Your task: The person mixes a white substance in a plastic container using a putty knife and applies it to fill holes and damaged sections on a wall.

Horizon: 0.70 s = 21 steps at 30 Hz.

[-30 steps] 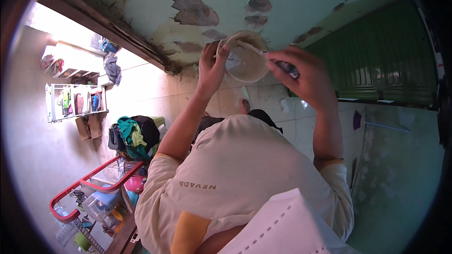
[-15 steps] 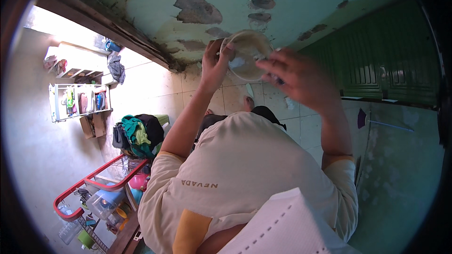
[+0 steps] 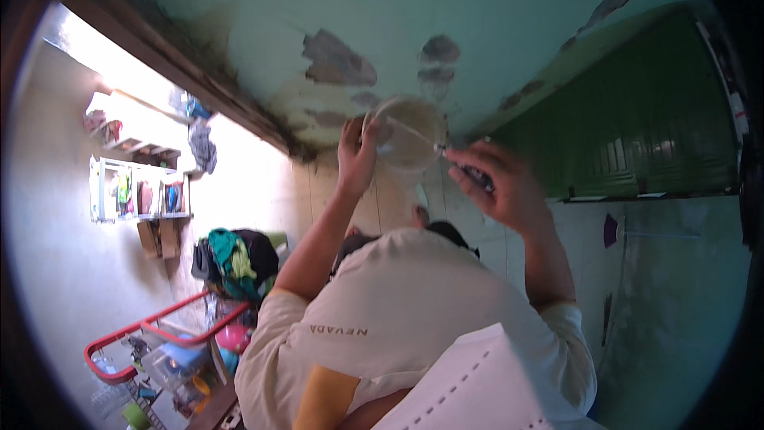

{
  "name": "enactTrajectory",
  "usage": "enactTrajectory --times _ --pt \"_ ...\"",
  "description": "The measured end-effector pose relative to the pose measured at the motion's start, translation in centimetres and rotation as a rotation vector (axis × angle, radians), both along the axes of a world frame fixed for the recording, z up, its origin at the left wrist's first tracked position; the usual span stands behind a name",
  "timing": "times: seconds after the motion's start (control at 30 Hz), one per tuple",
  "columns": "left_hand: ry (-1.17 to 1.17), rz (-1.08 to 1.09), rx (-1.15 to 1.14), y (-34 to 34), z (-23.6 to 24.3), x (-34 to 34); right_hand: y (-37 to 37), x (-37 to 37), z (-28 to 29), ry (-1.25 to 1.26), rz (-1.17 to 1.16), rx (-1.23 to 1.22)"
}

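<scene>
My left hand grips the left rim of a round, clear plastic tub, thumb at the edge and fingers round the outside. The tub is tipped so its mouth shows, and a pale smear coats its inside. My right hand is closed round a dark-handled tool. Its thin, pale blade or shaft reaches across the tub's mouth. Motion blur hides the exact shape of the tool's tip. Both hands are raised in front of the green wall, which has grey patches of lost paint.
A dark green ribbed panel stands to the right. At left are a wooden beam, a white shelf rack, a heap of clothes and a red-framed rack with household items. A purple-headed broom lies at right.
The wall and room have shifted lower in the picture. My right hand has drawn back to the right of the tub, so the tool's pale length now shows across its mouth. My left hand keeps its grip.
</scene>
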<state>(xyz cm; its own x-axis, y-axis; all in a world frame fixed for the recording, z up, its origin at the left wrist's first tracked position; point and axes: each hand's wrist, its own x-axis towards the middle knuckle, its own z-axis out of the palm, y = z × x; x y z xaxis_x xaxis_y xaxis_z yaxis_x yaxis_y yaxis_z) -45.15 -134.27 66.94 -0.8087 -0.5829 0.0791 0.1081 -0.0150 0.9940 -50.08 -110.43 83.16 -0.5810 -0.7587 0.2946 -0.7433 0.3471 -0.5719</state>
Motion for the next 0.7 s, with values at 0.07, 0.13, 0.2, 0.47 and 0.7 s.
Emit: enactTrajectory --times 0.07,0.13,0.2,0.47,0.7 --pt "-0.042 0.029 -0.029 0.5 0.8 -0.4 0.7 -0.4 -0.3 0.084 0.005 0.009" --pt "-0.086 0.056 -0.058 0.8 1.1 -0.4 1.1 -0.4 0.3 0.000 -0.014 -0.008" --pt "-0.109 0.076 -0.059 0.8 0.5 -0.8 1.3 -0.3 1.1 0.045 -0.040 -0.080" --pt "-0.193 -0.041 -0.029 0.5 1.5 -1.5 3.3 -1.0 -0.3 -0.239 -0.173 -0.371" --pt "-0.037 0.052 0.032 1.5 3.2 -2.3 5.5 -3.3 -4.7 -1.015 -0.373 -0.833"
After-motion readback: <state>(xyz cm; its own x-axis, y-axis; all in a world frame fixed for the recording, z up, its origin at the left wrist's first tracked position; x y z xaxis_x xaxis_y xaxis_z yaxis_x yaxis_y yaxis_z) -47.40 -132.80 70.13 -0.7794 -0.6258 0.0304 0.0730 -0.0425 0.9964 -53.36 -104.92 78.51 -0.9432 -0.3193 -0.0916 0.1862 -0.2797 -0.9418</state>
